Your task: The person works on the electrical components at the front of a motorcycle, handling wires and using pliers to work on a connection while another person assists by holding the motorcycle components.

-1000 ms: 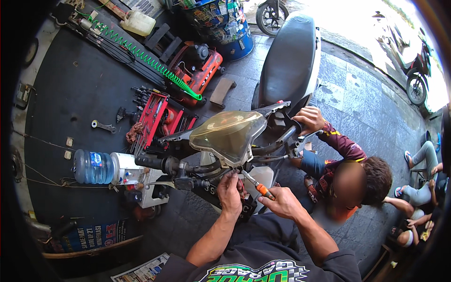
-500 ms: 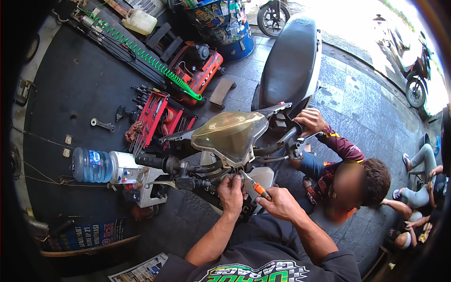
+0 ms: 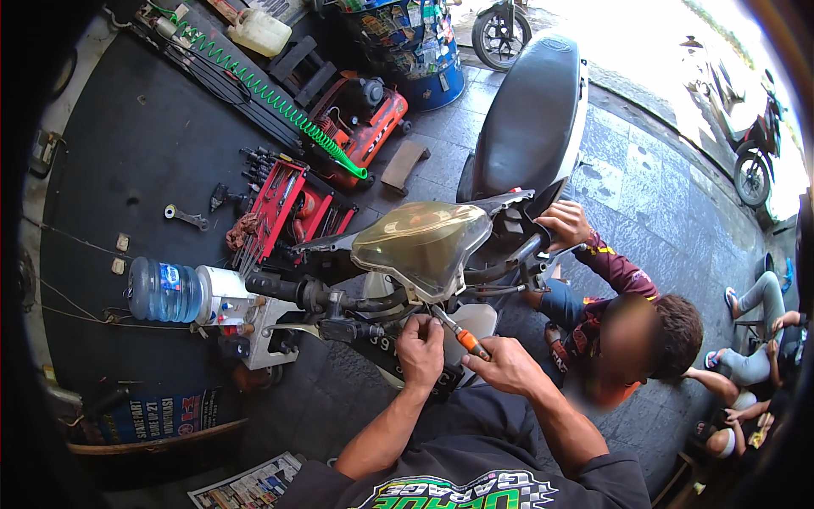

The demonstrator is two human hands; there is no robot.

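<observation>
In front of me is a motorcycle's yellowed headlight [image 3: 421, 246], tilted up between the handlebars. My right hand [image 3: 511, 366] grips a screwdriver [image 3: 469, 341] with an orange and black handle. Its metal shaft points up and left, reaching under the headlight's lower edge, where the tip is hard to make out. Close to that tip, my left hand [image 3: 420, 352] has thumb and fingers pinched together; what they hold is too small to see. The left handlebar grip [image 3: 275, 288] and a brake lever [image 3: 292, 329] lie left of this hand.
A co-worker [image 3: 627, 331] crouches at the right, one hand [image 3: 565, 223] on the motorcycle near the seat [image 3: 527, 127]. A red tool tray [image 3: 273, 208], a red air compressor [image 3: 373, 131] and a water bottle [image 3: 165, 290] stand left. Seated people [image 3: 755, 339] are far right.
The view has shifted slightly, so the motorcycle appears a little further right. My left fingers sit slightly apart from the headlight's underside; the screwdriver stays in nearly the same place.
</observation>
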